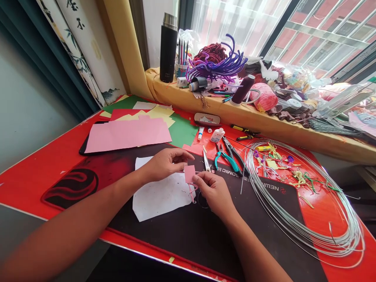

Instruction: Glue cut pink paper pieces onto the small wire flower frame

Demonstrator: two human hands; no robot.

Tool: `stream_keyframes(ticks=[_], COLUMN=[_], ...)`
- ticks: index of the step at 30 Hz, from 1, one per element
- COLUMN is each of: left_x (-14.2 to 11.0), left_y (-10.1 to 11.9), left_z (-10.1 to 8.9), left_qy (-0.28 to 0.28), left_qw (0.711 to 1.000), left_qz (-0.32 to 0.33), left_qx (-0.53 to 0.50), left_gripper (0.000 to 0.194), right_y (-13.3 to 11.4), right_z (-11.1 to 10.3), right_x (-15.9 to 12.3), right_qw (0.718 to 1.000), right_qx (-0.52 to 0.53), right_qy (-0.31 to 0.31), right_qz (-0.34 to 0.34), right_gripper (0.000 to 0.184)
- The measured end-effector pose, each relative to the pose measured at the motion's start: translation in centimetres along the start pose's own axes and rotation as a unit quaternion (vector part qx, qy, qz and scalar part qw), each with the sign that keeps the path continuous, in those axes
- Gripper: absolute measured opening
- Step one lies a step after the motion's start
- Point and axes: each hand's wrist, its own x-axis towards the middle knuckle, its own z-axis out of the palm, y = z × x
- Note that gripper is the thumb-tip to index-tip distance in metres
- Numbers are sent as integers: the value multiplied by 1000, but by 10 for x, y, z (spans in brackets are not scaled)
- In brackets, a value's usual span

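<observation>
L hand (pixel 166 164) curled, fingertips pinched next to upper-left corner of small square pink paper card (pixel 189 174); hold on card not confirmed. R hand (pixel 214 192) closed to a tight pinch on card's lower edge, card raised above white paper sheet (pixel 160 197), likely for close working. Thin pink strip (pixel 192 192) hangs below card. Sheet lies on black desk mat (pixel 205 239), prob. as clean backing. Steel scissors (pixel 206 161) and teal-handled pliers (pixel 226 159) sit just beyond hands, within easy reach. Large coil of silver wire (pixel 293 196) lies to R on red tabletop (pixel 44 184).
</observation>
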Motion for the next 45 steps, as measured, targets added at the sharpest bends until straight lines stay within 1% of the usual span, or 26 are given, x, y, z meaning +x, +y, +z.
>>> stream_keyframes(ticks=[5,12,21,32,45], left_x=[2,4,3,5,5], left_y=[0,-3,-3,-10,-3], left_z=[0,-1,-2,-3,-3], left_qy=[-11,-18,-24,-20,-27], left_qw=[999,998,997,998,997], left_qz=[-21,-45,-46,-45,-69], left_qx=[-33,-42,-49,-28,-38], left_gripper=[29,31,31,31,29], right_y=[-2,-3,1,0,-1], right_z=[0,0,1,2,2], right_x=[-1,-2,-1,-3,-3], right_qw=[1000,999,998,997,997], right_qx=[-23,-46,-69,-79,-80], right_qy=[-1,-1,4,-1,-5], right_qz=[-6,0,-9,-13,-14], right_gripper=[39,38,38,36,35])
